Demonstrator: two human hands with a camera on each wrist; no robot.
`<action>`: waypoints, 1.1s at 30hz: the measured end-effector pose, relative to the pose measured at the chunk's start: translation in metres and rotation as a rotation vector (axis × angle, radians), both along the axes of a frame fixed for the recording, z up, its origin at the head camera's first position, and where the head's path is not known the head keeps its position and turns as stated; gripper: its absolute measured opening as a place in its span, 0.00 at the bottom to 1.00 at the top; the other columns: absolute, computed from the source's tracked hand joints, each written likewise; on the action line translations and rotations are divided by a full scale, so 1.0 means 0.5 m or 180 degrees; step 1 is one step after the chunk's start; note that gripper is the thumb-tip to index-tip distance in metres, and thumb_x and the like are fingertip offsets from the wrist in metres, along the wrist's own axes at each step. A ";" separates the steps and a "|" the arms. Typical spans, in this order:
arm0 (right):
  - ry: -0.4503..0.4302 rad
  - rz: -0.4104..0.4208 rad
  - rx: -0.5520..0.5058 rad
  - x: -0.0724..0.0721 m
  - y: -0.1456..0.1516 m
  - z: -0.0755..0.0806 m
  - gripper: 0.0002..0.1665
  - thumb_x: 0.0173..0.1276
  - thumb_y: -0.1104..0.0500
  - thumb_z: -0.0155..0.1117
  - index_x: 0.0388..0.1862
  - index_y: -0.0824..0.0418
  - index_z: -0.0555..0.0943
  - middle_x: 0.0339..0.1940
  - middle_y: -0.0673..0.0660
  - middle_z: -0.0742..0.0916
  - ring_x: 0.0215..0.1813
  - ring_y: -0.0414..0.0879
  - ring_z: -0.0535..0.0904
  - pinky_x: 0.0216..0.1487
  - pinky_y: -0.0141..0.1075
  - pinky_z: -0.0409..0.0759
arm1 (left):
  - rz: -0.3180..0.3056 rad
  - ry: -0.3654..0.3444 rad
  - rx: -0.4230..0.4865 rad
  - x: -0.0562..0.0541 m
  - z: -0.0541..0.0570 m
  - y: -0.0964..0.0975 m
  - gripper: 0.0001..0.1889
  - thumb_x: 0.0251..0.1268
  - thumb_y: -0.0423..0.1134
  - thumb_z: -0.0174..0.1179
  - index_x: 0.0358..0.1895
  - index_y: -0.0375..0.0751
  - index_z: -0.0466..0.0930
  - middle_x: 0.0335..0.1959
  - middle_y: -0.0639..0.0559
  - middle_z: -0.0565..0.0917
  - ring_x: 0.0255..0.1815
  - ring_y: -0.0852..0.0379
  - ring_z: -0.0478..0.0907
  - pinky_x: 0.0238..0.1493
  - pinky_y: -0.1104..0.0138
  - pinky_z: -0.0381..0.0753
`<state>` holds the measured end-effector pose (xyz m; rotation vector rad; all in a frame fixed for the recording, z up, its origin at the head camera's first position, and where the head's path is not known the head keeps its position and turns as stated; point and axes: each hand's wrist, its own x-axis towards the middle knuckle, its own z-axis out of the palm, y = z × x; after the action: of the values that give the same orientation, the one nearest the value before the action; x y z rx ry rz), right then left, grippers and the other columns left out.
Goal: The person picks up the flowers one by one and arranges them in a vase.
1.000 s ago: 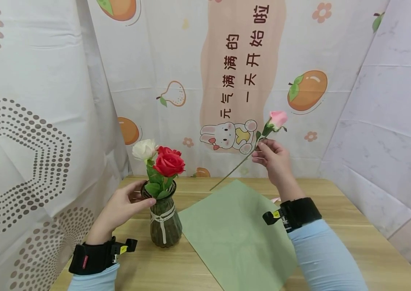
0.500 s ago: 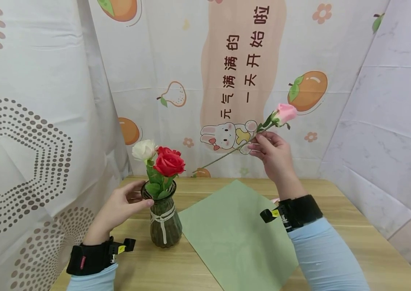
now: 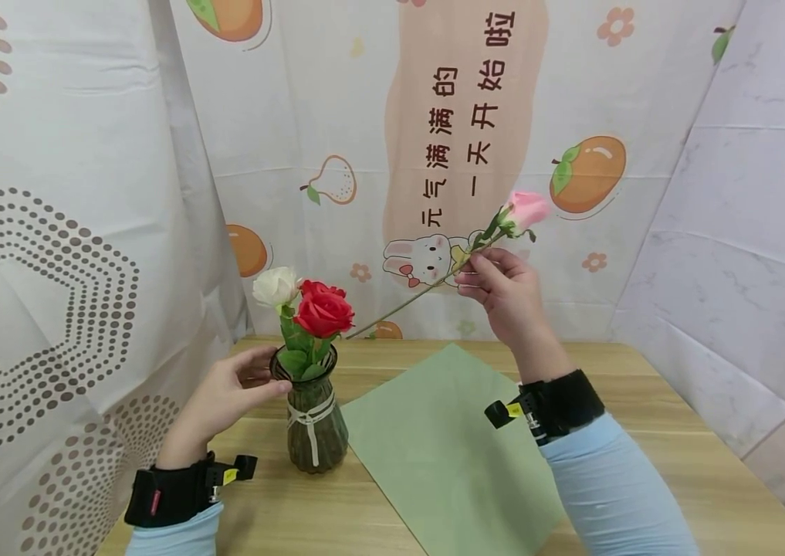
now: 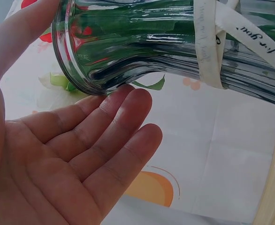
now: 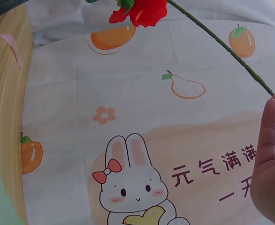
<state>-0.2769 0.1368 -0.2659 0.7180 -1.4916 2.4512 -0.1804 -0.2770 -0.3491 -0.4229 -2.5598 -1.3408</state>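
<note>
A ribbed dark glass vase (image 3: 317, 436) with a white ribbon tied round it stands upright on the table. It holds a white rose (image 3: 275, 287) and a red rose (image 3: 324, 309) with green leaves. My left hand (image 3: 225, 394) holds the vase at its neck, thumb on one side and fingers on the other; the left wrist view shows the fingertips right at the glass neck (image 4: 128, 42). My right hand (image 3: 506, 293) pinches a pink rose (image 3: 526, 212) below its bloom. Its thin stem (image 5: 222, 44) slants down leftward, the tip close beside the red rose.
A pale green square sheet (image 3: 455, 448) lies on the wooden table (image 3: 649, 417), right of the vase. A bit of pink ribbon (image 5: 11, 44) shows on the table in the right wrist view. Printed cloth curtains (image 3: 336, 100) hang behind and at both sides.
My right hand has raised the pink rose a little and moved it left, its stem tip swinging toward the vase. The left hand and the vase stay in place.
</note>
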 end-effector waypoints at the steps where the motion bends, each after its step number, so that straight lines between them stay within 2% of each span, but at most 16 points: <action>1: -0.0001 0.0004 0.0022 0.000 -0.004 0.000 0.08 0.74 0.63 0.66 0.47 0.66 0.79 0.37 0.59 0.87 0.36 0.48 0.88 0.41 0.38 0.86 | 0.0001 0.0001 -0.0001 0.000 -0.001 0.000 0.35 0.63 0.48 0.73 0.69 0.34 0.74 0.57 0.40 0.83 0.53 0.46 0.82 0.49 0.60 0.82; 14: -0.0044 0.0002 0.0342 -0.005 -0.046 -0.013 0.14 0.76 0.62 0.64 0.52 0.70 0.77 0.37 0.59 0.87 0.37 0.48 0.88 0.41 0.39 0.86 | 0.0013 0.0019 -0.0030 0.000 -0.002 0.000 0.35 0.63 0.48 0.73 0.69 0.35 0.74 0.58 0.40 0.83 0.53 0.46 0.83 0.49 0.59 0.82; 26: 0.0004 0.0057 0.0508 -0.003 -0.081 -0.018 0.10 0.76 0.63 0.64 0.50 0.70 0.78 0.37 0.59 0.87 0.38 0.48 0.88 0.41 0.41 0.87 | 0.0023 0.0041 -0.0064 -0.005 -0.006 -0.001 0.35 0.63 0.49 0.73 0.69 0.35 0.74 0.58 0.40 0.83 0.53 0.46 0.83 0.50 0.56 0.82; 33: 0.0126 0.0162 0.0642 -0.003 -0.103 -0.022 0.10 0.75 0.63 0.64 0.49 0.69 0.80 0.40 0.61 0.89 0.38 0.49 0.88 0.42 0.43 0.87 | 0.0027 0.0053 -0.0073 -0.009 -0.011 0.000 0.35 0.62 0.50 0.74 0.69 0.37 0.75 0.57 0.42 0.83 0.52 0.47 0.83 0.49 0.61 0.82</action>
<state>-0.2782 0.0853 -0.2771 0.8455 -1.7433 2.3293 -0.1850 -0.2772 -0.3545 -0.4252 -2.5629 -1.3007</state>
